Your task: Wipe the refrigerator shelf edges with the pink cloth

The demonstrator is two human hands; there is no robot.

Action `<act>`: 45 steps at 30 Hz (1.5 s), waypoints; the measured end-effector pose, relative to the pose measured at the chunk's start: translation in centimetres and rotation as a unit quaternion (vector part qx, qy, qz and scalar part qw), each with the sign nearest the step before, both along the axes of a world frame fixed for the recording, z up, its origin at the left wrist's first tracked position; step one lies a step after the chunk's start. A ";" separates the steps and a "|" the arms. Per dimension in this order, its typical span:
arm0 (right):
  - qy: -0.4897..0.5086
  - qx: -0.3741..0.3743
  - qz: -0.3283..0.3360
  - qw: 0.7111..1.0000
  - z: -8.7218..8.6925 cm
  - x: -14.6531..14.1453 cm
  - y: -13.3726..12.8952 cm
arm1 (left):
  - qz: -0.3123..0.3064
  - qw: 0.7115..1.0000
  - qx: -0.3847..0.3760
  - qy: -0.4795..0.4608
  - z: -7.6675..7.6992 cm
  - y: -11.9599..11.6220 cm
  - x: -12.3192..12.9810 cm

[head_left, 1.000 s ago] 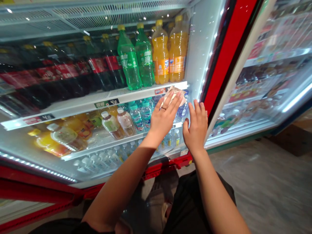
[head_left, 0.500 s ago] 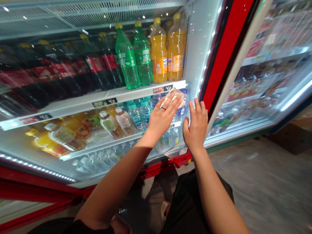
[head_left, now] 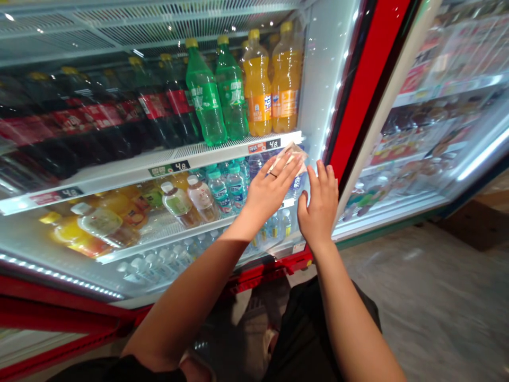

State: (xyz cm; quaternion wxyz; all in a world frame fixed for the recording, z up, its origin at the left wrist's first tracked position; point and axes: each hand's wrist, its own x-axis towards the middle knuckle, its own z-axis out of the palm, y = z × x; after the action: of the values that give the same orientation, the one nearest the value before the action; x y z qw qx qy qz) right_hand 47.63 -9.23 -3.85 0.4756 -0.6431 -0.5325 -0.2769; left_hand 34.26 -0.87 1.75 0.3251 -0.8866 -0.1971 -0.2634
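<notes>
Looking down through the head camera, with twelve o'clock at the top of my view, I find the crumpled pale pinkish-beige cloth or tissue (head_left: pixel 300 154) at about one o'clock from the centre of my left hand (head_left: pixel 268 193), its inner part under that hand's fingers. From my right hand (head_left: pixel 318 204) the same cloth lies towards eleven o'clock, near the fingertips, but the left is the nearer hand and the one that holds it, pinned against what I judge to be the clear glass front of the red-framed drinks cooler. I cannot tell the cloth's long axis, because the fingers cover too much of it. My left forearm reaches in from seven o'clock, the hand laid flat, fingers slightly parted and pointing to one o'clock, a thin dark ring (head_left: pixel 272 174) on one finger. My right forearm comes up from five o'clock; that hand is open, fingers aimed at twelve, thumb parted at its left, just beside the red cooler frame (head_left: pixel 368 79). I see nothing in it, though its palm is turned from me. Above the cloth runs a white shelf edge (head_left: pixel 222 154), with the orange soda bottles (head_left: pixel 260 90) towards twelve and the green soda bottles (head_left: pixel 204 95) towards eleven.
</notes>
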 end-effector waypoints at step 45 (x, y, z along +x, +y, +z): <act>0.024 0.015 -0.022 0.999 -0.4 0.8 0.2 | 0.064 0.995 0.024 0.074 3.4 -1.6 4.5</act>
State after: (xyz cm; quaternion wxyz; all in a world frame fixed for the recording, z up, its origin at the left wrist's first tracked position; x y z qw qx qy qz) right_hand 48.42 -9.02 -4.28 0.4915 -0.6538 -0.5028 -0.2796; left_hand 38.77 -2.50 5.10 0.3759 -0.8813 -0.2227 -0.1800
